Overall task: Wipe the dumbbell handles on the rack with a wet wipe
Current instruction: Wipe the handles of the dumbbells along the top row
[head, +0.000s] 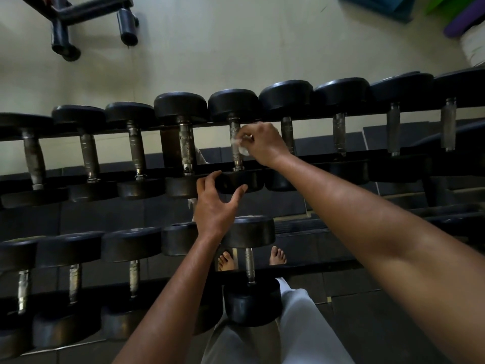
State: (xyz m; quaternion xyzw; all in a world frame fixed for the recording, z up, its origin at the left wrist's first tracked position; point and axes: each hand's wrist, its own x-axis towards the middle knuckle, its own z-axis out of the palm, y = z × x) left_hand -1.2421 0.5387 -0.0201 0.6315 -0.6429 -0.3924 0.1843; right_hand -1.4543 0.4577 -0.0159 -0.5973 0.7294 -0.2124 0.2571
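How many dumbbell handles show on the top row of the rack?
9, left to right: being wiped. More may lie beyond the frame edges.

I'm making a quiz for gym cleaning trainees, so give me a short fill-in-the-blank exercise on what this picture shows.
1. The right hand presses a white wet wipe against a dumbbell handle on the ____ row of the rack.
2. The left hand holds ____; its fingers are spread near a dumbbell head.
3. The person's feet are ____.

Missing words: upper; nothing; bare
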